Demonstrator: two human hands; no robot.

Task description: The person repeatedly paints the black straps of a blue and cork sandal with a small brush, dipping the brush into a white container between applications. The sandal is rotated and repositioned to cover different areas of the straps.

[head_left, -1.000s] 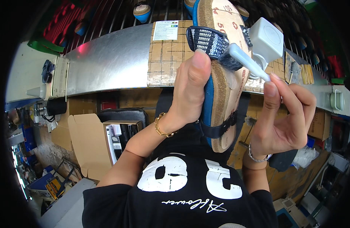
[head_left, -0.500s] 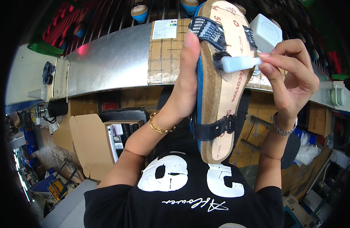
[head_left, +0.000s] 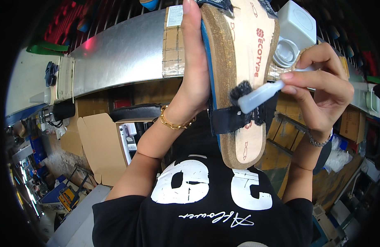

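An upright sandal with a cork sole and pale printed insole (head_left: 243, 61) stands close in front of me. My left hand (head_left: 196, 70) is closed around its left edge, thumb pointing up. Dark straps cross the sandal: patterned ones at the top, a black lower strap (head_left: 227, 120) nearer my chest. My right hand (head_left: 322, 84) pinches a whitish plastic brush (head_left: 262, 96) with a tuft of black bristles. That brush lies over the insole just above the lower strap, its bristles seeming to touch there.
Behind my right hand is a white plastic bottle (head_left: 296, 24) with a round opening. Flat taped cardboard (head_left: 173, 51) lies on the metal worktable (head_left: 116, 57). An open cardboard box (head_left: 100, 150) stands lower left. Dark rack bars run along the far side, with shoes on them.
My right hand has brought the brush down the insole, from beside the upper strap to just above the lower one. The sandal's upper end now runs out of view at the top.
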